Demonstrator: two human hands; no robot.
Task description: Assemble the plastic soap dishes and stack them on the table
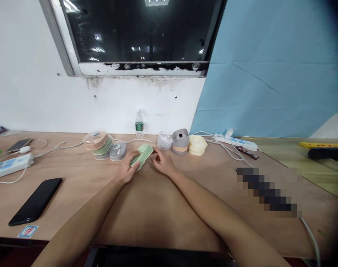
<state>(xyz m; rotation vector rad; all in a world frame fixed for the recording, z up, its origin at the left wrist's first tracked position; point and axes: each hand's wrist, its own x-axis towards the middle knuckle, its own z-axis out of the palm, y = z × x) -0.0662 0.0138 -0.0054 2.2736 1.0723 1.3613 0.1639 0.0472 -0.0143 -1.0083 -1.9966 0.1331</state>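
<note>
Well, your left hand (128, 169) is pinching the green tray (145, 153) over the table (146, 211); your half-curled right hand (163, 163) is resting at its edge, grip unclear. Boxes (118, 152) leftward are apparently finished, while yellow dishes (197, 146) are apparently waiting.

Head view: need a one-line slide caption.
Left hand holding a green wavy-edged piece, right hand near its edge, above a brown table; bottle behind.
</note>
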